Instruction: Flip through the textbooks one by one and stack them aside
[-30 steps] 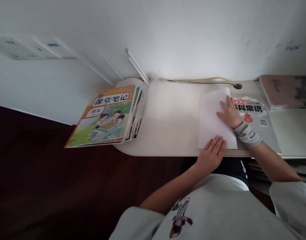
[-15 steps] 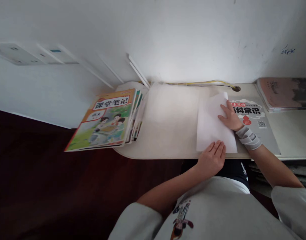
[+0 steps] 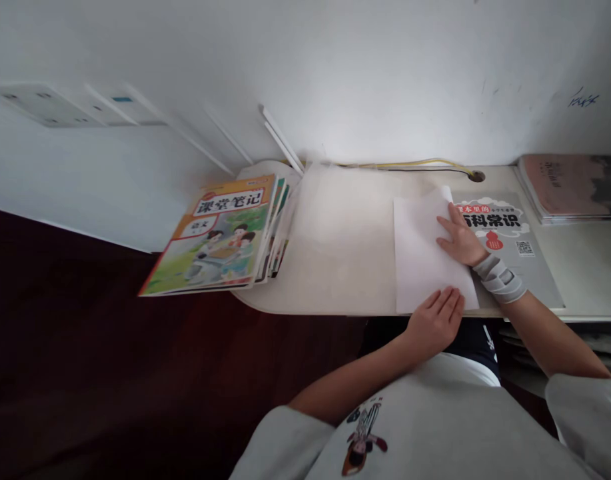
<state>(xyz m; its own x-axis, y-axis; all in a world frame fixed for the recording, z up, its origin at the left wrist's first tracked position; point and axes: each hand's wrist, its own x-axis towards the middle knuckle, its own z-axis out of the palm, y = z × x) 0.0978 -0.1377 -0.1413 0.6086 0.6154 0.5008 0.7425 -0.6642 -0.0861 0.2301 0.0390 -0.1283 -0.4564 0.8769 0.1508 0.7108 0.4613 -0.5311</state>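
Note:
A sheet of white paper (image 3: 418, 253) covers the left part of a grey book (image 3: 528, 277) with Chinese print on its cover. My right hand (image 3: 462, 237) lies on the paper's right edge and the book cover, its fingers spread, with a wrist brace around the wrist. At the near edge, my left hand (image 3: 438, 320) rests flat on the bottom of the paper, fingers straight and side by side. Both palms face down, and what lies under them is hidden. Left of the paper, a pale, thin sheet (image 3: 345, 227) with a faint far edge is spread on the desk.
A stack of books (image 3: 218, 233) with a colourful workbook on top overhangs the desk's left end. Pinkish books (image 3: 575, 187) lie at the back right. A yellow cable (image 3: 415, 162) runs along the wall to a hole (image 3: 476, 176) in the white desk (image 3: 285, 300).
My left hand has slid a little to the right along the paper's near edge. My right hand stays on the paper's right edge. The whole view has shifted slightly.

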